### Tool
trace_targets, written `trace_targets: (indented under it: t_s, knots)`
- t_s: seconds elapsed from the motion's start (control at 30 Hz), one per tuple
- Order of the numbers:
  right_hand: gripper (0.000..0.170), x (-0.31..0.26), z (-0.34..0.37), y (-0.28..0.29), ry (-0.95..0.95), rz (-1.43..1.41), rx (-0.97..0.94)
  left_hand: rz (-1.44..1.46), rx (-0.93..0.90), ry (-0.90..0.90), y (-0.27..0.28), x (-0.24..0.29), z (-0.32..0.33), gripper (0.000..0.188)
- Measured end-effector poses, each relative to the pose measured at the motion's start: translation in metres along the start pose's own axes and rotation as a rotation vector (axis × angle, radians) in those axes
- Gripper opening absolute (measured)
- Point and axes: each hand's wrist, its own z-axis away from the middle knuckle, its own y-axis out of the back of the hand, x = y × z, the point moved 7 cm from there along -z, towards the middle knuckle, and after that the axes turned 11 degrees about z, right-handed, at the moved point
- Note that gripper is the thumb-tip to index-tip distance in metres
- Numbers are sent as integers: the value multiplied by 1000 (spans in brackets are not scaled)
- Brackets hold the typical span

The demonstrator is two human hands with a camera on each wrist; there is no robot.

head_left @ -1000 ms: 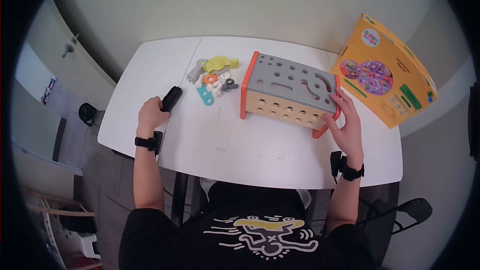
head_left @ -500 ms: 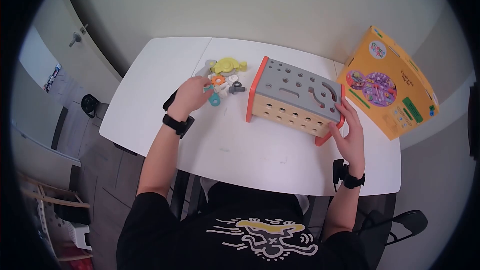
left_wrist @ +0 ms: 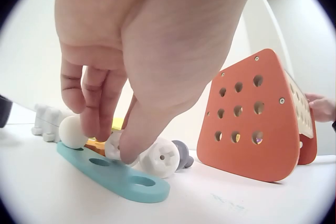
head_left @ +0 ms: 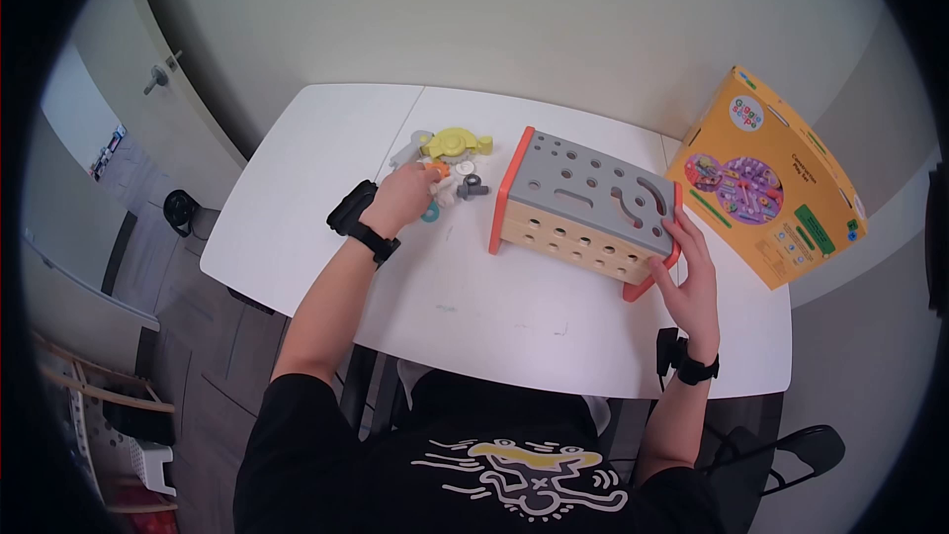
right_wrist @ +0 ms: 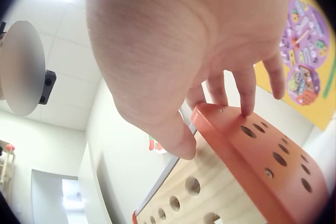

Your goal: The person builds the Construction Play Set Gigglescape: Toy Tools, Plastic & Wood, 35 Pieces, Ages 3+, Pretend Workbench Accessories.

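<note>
My left hand (head_left: 403, 200) reaches down into a small pile of plastic toy parts. In the left wrist view its thumb and fingertips pinch a white plastic piece (left_wrist: 112, 146) just above a teal strip with holes (left_wrist: 115, 182). Beside that lie a round white knob (left_wrist: 72, 132), a white slotted screw (left_wrist: 160, 159) and, in the head view, a grey bolt (head_left: 473, 188) and an orange gear (head_left: 439, 170). My right hand (head_left: 694, 282) holds the near right corner of a wooden toy workbench (head_left: 583, 183), thumb on the front, fingers over its red end panel (right_wrist: 252, 145).
Behind the pile lie a yellow toy part (head_left: 457, 142) and a grey one (head_left: 411, 146). A black case (head_left: 352, 206) lies left of my left wrist. The orange box (head_left: 781, 188) leans at the table's back right. The white table (head_left: 474, 316) ends near my body.
My left hand has left the black case and moved right into the toy parts, where it now pinches the white piece. My right hand keeps its hold on the workbench.
</note>
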Motion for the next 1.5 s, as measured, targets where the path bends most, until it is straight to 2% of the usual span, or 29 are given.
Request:
trace_targets:
  t_s: [0.27, 0.5, 0.7, 0.8, 0.87, 1.0, 1.1, 1.17, 1.2, 1.27, 1.37, 1.5]
  knots:
    - [48, 0, 0, 0, 8, 6, 1, 9, 45, -44, -2, 1, -2, 30]
    - [49, 1, 0, -1, 6, 19, 3, 30, 46, 6, -3, -1, 0, 29]
    - [50, 3, 1, -2, -7, -7, -2, -33, 69, -94, -2, 5, 2, 29]
    - [51, 2, 1, -2, 12, 5, -1, -16, 79, -81, 1, 10, 3, 29]
    - [51, 2, 1, -2, 8, 3, -2, 23, -4, 7, -7, 2, -2, 29]
    - [51, 2, 2, -2, -6, -9, 1, 3, 17, 64, -3, 4, -4, 24]
    - [52, 2, 2, -1, 5, -10, -2, 29, 105, 0, 19, 25, 0, 21]
    - [52, 0, 2, -1, 0, -22, -14, 202, 219, -6, 48, 50, 5, 16]
    - [52, 0, 3, -1, -6, -20, -14, 203, 213, -8, 53, 59, 5, 16]
    - [52, -1, 3, -2, 14, -36, -19, 393, 303, -111, 70, 79, 5, 21]
    - [52, -2, 3, -3, 23, -35, -12, 439, 297, -196, 87, 112, 6, 27]
    - [52, -2, 4, -2, 12, -35, -8, 519, 228, -254, 103, 161, 9, 24]
